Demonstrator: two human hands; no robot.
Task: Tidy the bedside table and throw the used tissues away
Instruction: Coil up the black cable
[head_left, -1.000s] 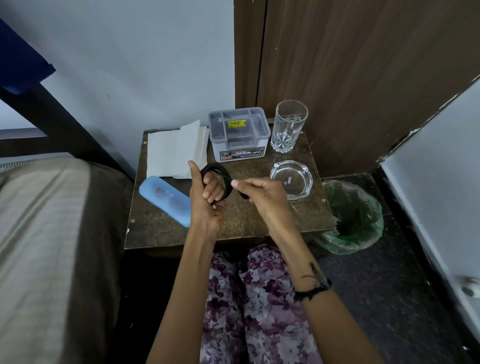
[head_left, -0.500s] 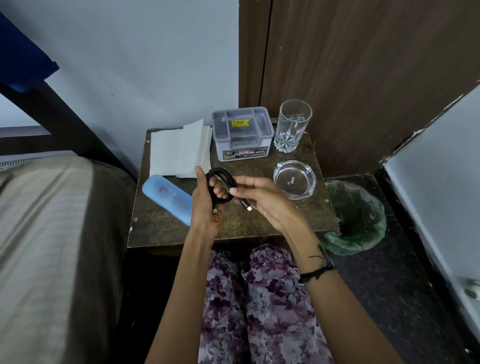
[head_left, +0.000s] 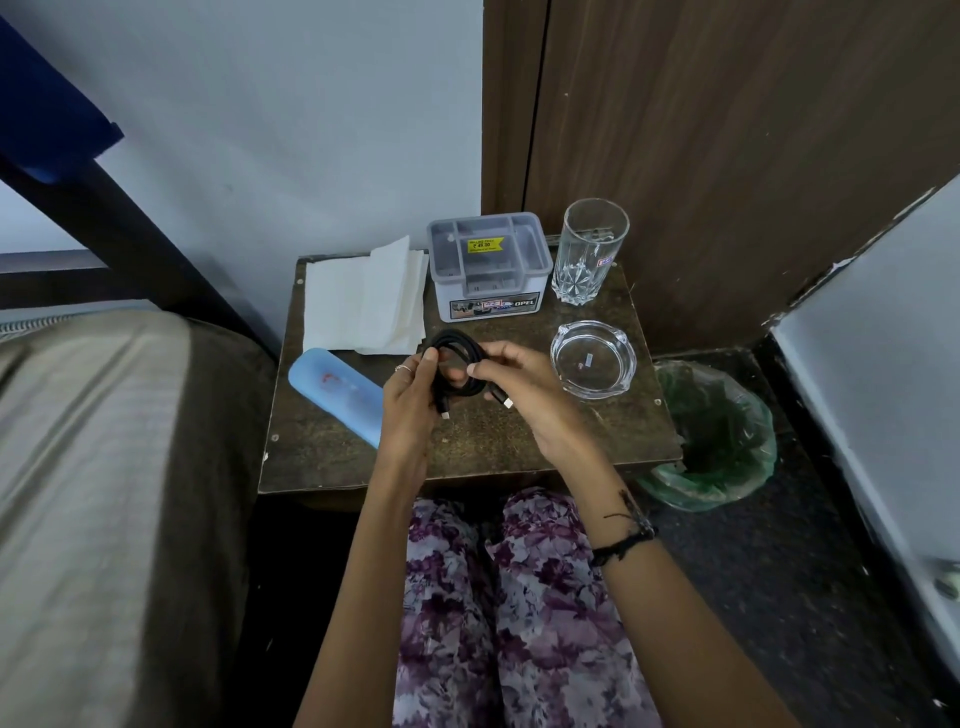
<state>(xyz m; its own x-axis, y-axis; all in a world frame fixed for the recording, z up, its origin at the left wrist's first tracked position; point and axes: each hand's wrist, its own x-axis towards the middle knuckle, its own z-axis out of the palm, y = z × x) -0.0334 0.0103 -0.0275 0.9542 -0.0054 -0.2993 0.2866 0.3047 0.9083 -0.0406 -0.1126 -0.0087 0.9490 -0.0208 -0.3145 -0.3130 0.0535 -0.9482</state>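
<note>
A coiled black cable (head_left: 457, 358) hangs above the middle of the dark bedside table (head_left: 519, 441). My left hand (head_left: 410, 400) pinches the coil's left side and my right hand (head_left: 524, 389) holds its right side; two plug ends dangle below. White tissues (head_left: 358, 301) lie flat at the table's back left. A light blue case (head_left: 337, 395) lies at the left, partly behind my left hand. A bin with a green bag (head_left: 717, 441) stands on the floor to the right of the table.
A grey compartment box (head_left: 488, 265), a tall drinking glass (head_left: 587, 254) and a glass ashtray (head_left: 592, 358) stand along the table's back and right. A bed (head_left: 104, 467) borders the left. A wooden door (head_left: 727, 130) rises behind.
Both hands have turned the cable loop flatter; my right hand has moved from the cable's end to the coil's right side, and both plug ends now hang free.
</note>
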